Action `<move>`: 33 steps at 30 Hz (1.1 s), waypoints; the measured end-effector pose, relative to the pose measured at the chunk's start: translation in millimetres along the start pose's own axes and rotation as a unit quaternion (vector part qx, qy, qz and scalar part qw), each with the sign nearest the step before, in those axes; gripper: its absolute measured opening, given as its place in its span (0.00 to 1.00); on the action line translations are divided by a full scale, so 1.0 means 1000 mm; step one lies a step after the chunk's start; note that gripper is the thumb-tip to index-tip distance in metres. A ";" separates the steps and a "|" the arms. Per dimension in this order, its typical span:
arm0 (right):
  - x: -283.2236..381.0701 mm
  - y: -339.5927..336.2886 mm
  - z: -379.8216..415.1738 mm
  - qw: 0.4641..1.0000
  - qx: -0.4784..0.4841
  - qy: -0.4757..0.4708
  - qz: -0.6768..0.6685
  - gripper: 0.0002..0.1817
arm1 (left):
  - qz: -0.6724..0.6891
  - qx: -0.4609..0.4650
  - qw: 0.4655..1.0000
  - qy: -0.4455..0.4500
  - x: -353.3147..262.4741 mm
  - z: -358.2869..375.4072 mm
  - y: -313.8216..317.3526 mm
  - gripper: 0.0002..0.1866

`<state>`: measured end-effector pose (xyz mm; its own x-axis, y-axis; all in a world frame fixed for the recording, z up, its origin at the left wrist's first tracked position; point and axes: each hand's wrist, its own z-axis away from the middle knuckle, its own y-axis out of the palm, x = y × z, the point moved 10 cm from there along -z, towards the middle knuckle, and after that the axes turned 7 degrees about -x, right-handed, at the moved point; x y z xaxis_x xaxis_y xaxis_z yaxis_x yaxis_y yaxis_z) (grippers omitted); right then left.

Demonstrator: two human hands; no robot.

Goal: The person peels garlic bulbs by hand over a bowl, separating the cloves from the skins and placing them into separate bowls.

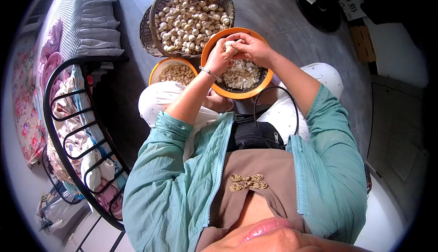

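Note:
A whitish garlic bulb (229, 44) is pinched between my two hands, partly covered by the fingers. My left hand (220, 59), with a bracelet at the wrist, is closed on its near side. From the right, my right hand (253, 49) has its fingers closed on the same bulb. Both hands are above an orange basin (238, 96) that holds a heap of pale, papery garlic skins (242, 75). Left of the basin, a smaller orange-rimmed basket (154, 72) contains loose peeled cloves (177, 73).
Behind the small basket stands a woven wicker basket (147, 30) full of whole garlic bulbs (191, 21). A black metal bed frame (48, 87) with bedding is at the left. At the upper right lies a round black object (326, 17) on the grey floor (273, 5).

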<state>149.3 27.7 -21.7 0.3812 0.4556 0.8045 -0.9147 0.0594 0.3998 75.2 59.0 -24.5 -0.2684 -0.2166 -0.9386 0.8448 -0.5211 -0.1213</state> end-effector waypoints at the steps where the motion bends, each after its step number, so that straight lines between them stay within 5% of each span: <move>1: -0.002 0.000 -0.001 1.000 0.000 0.000 0.001 0.16 | -0.007 0.006 1.000 -0.009 0.003 -0.001 0.000 0.20; 5: -0.004 -0.006 -0.004 1.000 -0.028 -0.005 -0.004 0.15 | -0.001 0.029 0.999 -0.023 0.008 0.000 0.005 0.20; 7: -0.002 -0.010 -0.005 0.999 -0.039 -0.009 -0.011 0.15 | 0.145 0.031 0.988 -0.052 0.008 0.002 0.010 0.20; 11: 0.002 -0.021 -0.006 0.997 -0.076 -0.014 -0.004 0.14 | 0.220 0.090 0.970 -0.048 -0.001 0.005 0.019 0.20; 27: -0.009 -0.033 -0.007 0.995 -0.089 0.031 -0.030 0.16 | 0.215 -0.007 0.969 -0.118 0.021 0.000 -0.003 0.15; 33: -0.006 -0.031 -0.003 0.988 -0.106 0.045 0.100 0.20 | 0.132 0.063 0.978 -0.150 0.015 0.009 0.008 0.19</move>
<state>174.9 25.2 -40.3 0.1859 0.5537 0.8117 -0.9816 0.1406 0.1289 74.0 43.5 -36.9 -0.1882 -0.5807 -0.7921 0.8440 -0.5080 0.1718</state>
